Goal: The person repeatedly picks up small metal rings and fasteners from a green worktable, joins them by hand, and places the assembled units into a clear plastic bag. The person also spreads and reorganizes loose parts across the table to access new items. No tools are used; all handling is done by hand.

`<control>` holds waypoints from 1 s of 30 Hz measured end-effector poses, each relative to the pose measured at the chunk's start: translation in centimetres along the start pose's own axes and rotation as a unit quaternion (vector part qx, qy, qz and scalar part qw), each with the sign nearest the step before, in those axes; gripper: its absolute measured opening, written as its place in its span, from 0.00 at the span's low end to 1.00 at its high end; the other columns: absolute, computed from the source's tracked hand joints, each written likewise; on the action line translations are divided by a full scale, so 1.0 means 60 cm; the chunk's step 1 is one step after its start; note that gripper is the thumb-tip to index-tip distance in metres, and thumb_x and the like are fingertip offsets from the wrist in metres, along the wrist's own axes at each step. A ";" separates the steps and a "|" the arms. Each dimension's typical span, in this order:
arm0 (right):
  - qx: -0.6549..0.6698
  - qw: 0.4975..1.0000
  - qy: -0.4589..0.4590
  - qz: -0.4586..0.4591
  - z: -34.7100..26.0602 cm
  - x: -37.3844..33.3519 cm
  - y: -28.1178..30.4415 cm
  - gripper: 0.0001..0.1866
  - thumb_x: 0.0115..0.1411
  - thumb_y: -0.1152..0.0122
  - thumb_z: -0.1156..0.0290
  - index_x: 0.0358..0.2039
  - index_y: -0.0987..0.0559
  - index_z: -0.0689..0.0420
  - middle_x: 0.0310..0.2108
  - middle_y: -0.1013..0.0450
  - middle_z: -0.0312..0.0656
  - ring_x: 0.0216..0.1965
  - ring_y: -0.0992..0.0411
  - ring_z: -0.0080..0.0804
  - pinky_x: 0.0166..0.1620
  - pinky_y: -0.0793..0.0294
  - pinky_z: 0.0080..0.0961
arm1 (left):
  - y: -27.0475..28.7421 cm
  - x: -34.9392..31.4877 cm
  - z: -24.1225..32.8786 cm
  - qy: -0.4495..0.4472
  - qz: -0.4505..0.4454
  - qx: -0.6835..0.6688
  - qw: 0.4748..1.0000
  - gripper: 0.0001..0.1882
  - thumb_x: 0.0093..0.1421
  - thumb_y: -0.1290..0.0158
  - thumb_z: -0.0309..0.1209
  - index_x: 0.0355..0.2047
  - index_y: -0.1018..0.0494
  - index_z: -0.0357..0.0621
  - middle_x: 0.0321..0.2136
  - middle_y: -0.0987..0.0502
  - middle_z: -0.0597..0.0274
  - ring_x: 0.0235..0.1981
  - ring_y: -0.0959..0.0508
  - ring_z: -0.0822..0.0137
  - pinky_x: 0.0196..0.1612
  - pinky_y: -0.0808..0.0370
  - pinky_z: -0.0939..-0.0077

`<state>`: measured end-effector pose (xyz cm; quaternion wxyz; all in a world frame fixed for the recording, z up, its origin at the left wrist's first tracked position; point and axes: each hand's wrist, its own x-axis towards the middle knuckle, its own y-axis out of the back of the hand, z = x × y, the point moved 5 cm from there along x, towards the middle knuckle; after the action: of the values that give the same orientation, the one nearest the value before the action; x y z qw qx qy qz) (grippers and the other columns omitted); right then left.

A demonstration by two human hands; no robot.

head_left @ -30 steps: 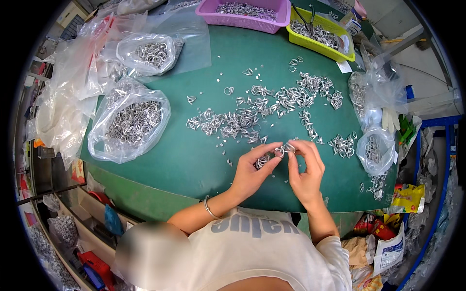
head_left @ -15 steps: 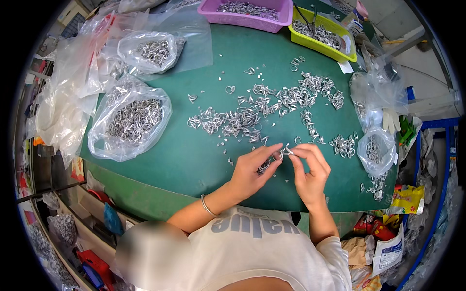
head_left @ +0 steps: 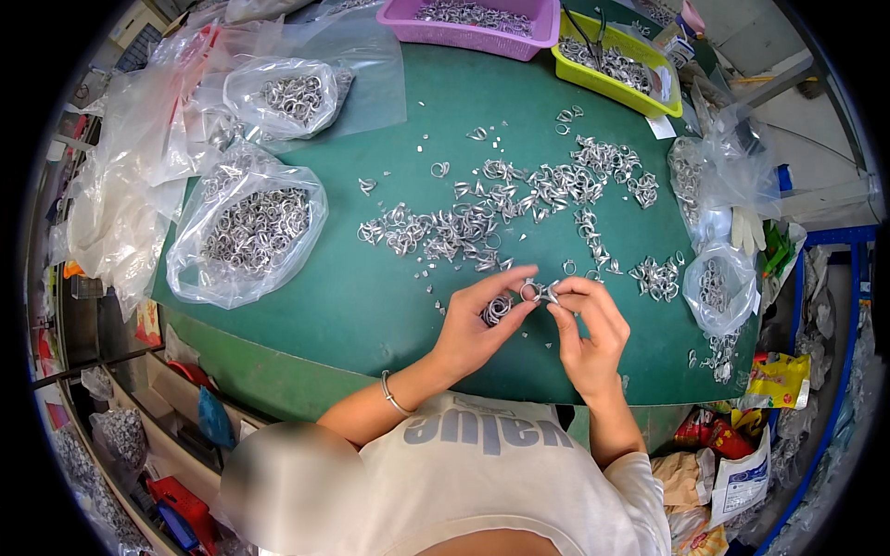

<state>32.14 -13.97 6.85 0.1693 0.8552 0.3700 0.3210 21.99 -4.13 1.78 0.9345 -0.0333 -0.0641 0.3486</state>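
Observation:
My left hand (head_left: 464, 332) is closed around several silver-coloured metal rings (head_left: 496, 310) in its palm. Between its thumb and forefinger tips it grips one more ring (head_left: 530, 291). Close on the right, my right hand (head_left: 593, 335) pinches another ring (head_left: 552, 293) between thumb and fingers. The two pinched rings meet or nearly meet; whether they are joined I cannot tell. Beyond my hands, a loose heap of similar rings (head_left: 464, 232) spreads over the green tabletop (head_left: 371, 287), with small metal bits scattered around.
Open plastic bags of rings (head_left: 255, 232) lie at the left. At the back stand a purple basket (head_left: 464, 33) and a yellow-green basket (head_left: 616, 88) with pliers (head_left: 596, 42) in it. A small clear bag (head_left: 718, 296) of rings sits near the right edge.
My left fingers have opened slightly, showing more of the rings in the palm. The rings at the fingertips have turned a little, and the right fingertips have shifted slightly.

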 end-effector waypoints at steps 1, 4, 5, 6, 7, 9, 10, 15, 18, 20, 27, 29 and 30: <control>0.001 1.000 -0.010 0.000 0.001 -0.001 0.000 0.04 0.47 0.39 0.83 0.25 0.24 0.64 0.30 0.28 0.44 0.29 0.28 0.37 0.32 0.29 0.28 | 0.000 0.002 0.001 -0.015 -0.009 0.019 1.000 0.19 0.52 0.45 0.18 0.46 0.28 0.39 0.32 0.23 0.64 0.31 0.26 0.77 0.33 0.29 0.84; -0.074 0.996 0.058 -0.004 -0.006 -0.001 -0.001 0.05 0.46 0.38 0.81 0.25 0.24 0.63 0.30 0.28 0.43 0.29 0.28 0.39 0.33 0.30 0.30 | 0.002 0.002 0.012 -0.061 -0.001 0.106 0.992 0.19 0.49 0.43 0.17 0.44 0.27 0.38 0.31 0.24 0.61 0.30 0.25 0.73 0.33 0.29 0.82; -0.090 0.994 0.065 -0.006 -0.009 0.000 -0.001 0.05 0.46 0.37 0.81 0.25 0.24 0.63 0.30 0.28 0.43 0.29 0.28 0.39 0.32 0.30 0.30 | 0.003 0.001 0.016 -0.077 0.007 0.140 0.987 0.19 0.48 0.43 0.16 0.43 0.27 0.38 0.30 0.24 0.59 0.30 0.24 0.71 0.33 0.28 0.82; -0.106 0.992 0.073 -0.009 -0.013 0.001 -0.001 0.05 0.46 0.37 0.81 0.25 0.24 0.63 0.30 0.28 0.43 0.29 0.28 0.40 0.32 0.30 0.30 | 0.001 0.000 0.020 -0.115 0.017 0.151 0.982 0.19 0.48 0.42 0.16 0.42 0.27 0.38 0.30 0.24 0.59 0.29 0.24 0.69 0.31 0.28 0.80; -0.122 0.989 0.081 -0.011 -0.016 0.002 -0.001 0.05 0.46 0.37 0.81 0.25 0.24 0.63 0.30 0.28 0.43 0.29 0.29 0.40 0.32 0.30 0.31 | -0.003 -0.002 0.022 -0.152 0.027 0.162 0.975 0.18 0.47 0.42 0.16 0.41 0.27 0.38 0.29 0.25 0.58 0.28 0.24 0.67 0.29 0.27 0.78; -0.137 0.988 0.071 -0.016 -0.014 0.002 -0.002 0.05 0.46 0.37 0.81 0.25 0.25 0.63 0.29 0.28 0.43 0.29 0.29 0.39 0.32 0.30 0.29 | -0.006 -0.005 0.020 -0.202 0.030 0.181 0.962 0.18 0.47 0.42 0.17 0.41 0.27 0.38 0.29 0.25 0.57 0.26 0.24 0.64 0.26 0.27 0.77; -0.145 0.987 0.066 -0.018 -0.013 0.002 -0.002 0.05 0.46 0.37 0.81 0.24 0.25 0.63 0.29 0.28 0.43 0.29 0.28 0.38 0.32 0.31 0.29 | -0.008 -0.005 0.015 -0.215 0.022 0.188 0.958 0.18 0.47 0.42 0.17 0.40 0.27 0.38 0.28 0.25 0.57 0.25 0.24 0.64 0.25 0.27 0.76; 0.021 0.998 -0.062 -0.001 0.021 -0.006 -0.007 0.05 0.45 0.36 0.83 0.23 0.25 0.63 0.27 0.28 0.43 0.29 0.29 0.36 0.31 0.32 0.26 | -0.004 -0.003 0.000 -0.209 0.020 0.169 0.963 0.16 0.47 0.42 0.17 0.39 0.27 0.37 0.28 0.26 0.59 0.22 0.26 0.70 0.24 0.29 0.81; -0.028 0.999 0.002 0.039 0.022 -0.014 -0.013 0.06 0.45 0.36 0.84 0.23 0.26 0.64 0.26 0.29 0.43 0.28 0.30 0.36 0.32 0.31 0.26 | 0.001 0.003 -0.030 -0.004 0.021 -0.003 1.000 0.14 0.50 0.43 0.19 0.40 0.28 0.37 0.27 0.26 0.62 0.22 0.29 0.75 0.25 0.32 0.83; -0.043 0.997 0.016 0.055 0.021 -0.017 -0.016 0.07 0.44 0.36 0.84 0.23 0.26 0.64 0.27 0.30 0.43 0.27 0.31 0.36 0.32 0.31 0.26 | -0.010 -0.004 -0.054 0.198 0.004 -0.212 0.957 0.13 0.53 0.44 0.21 0.40 0.29 0.39 0.27 0.28 0.64 0.22 0.31 0.78 0.24 0.35 0.84; -0.083 0.995 -0.021 0.054 0.057 -0.010 -0.016 0.07 0.44 0.34 0.81 0.22 0.26 0.62 0.29 0.30 0.42 0.30 0.32 0.38 0.34 0.34 0.29 | -0.015 -0.008 -0.075 0.257 -0.039 -0.488 0.833 0.07 0.58 0.50 0.27 0.37 0.31 0.39 0.30 0.31 0.62 0.25 0.32 0.75 0.23 0.36 0.82; -0.209 0.977 0.001 0.030 0.086 -0.006 -0.015 0.07 0.45 0.34 0.78 0.22 0.26 0.61 0.29 0.30 0.42 0.32 0.32 0.38 0.38 0.36 0.30 | -0.013 -0.009 -0.072 0.253 -0.062 -0.438 0.860 0.08 0.60 0.51 0.31 0.35 0.31 0.38 0.31 0.31 0.60 0.26 0.31 0.72 0.22 0.35 0.81; -0.270 0.963 -0.023 -0.002 0.100 -0.008 -0.012 0.10 0.45 0.34 0.74 0.28 0.25 0.60 0.33 0.30 0.42 0.35 0.32 0.39 0.42 0.39 0.31 | -0.011 -0.011 -0.073 0.253 -0.074 -0.446 0.855 0.10 0.60 0.51 0.33 0.33 0.30 0.37 0.30 0.31 0.60 0.26 0.31 0.71 0.22 0.35 0.80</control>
<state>35.58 -14.17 1.83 0.4031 0.7842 0.2672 0.3888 22.54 -5.12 -2.55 0.8265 -0.5288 0.0240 0.1916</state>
